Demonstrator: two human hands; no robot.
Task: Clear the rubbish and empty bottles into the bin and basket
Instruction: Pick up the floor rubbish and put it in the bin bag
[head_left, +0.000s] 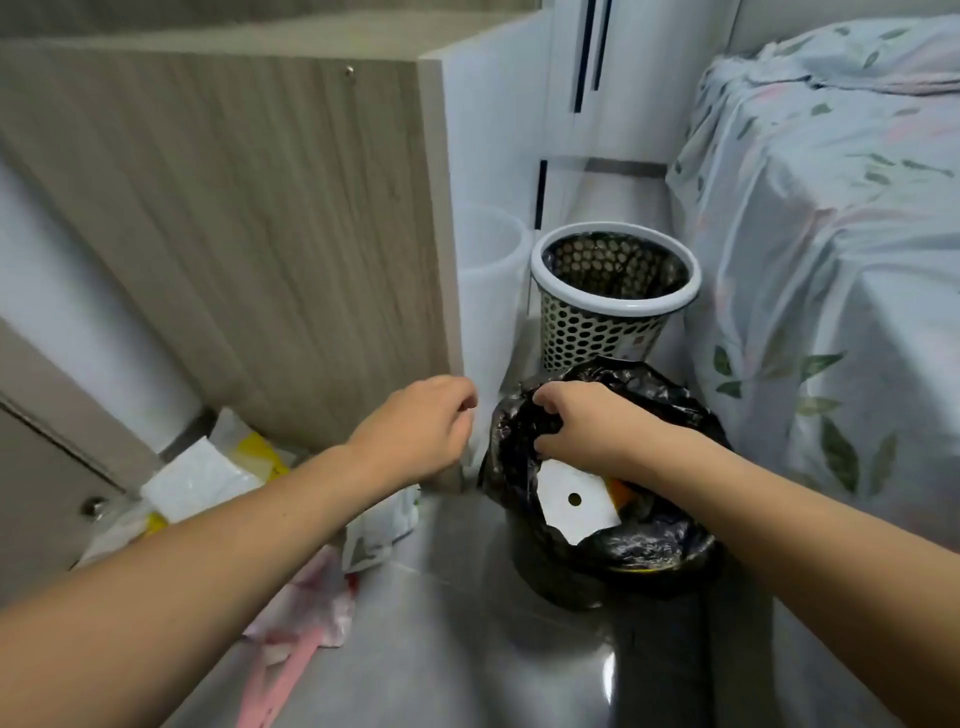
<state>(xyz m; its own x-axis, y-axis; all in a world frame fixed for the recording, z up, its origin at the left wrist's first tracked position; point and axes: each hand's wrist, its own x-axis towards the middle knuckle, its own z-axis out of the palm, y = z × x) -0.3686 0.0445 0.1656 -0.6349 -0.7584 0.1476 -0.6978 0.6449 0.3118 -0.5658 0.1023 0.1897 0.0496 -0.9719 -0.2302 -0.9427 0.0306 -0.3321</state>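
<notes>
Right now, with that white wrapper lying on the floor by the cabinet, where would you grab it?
Pinch the wrapper at its raised, crumpled top edge, coming from above with the left hand, which hovers nearby. It lies flat among other litter, so only that loose upper fold offers a grip; the cabinet blocks the far side.

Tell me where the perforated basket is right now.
The perforated basket stands on the floor right of centre in the head view, just behind the black-lined bin, between the bed and a white container.

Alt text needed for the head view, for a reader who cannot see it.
The right hand grips the black liner of a floor bin holding a white card, while the left hand, fingers curled, hovers beside it. A perforated basket stands behind; wrappers and plastic bags litter the floor at left.
</notes>
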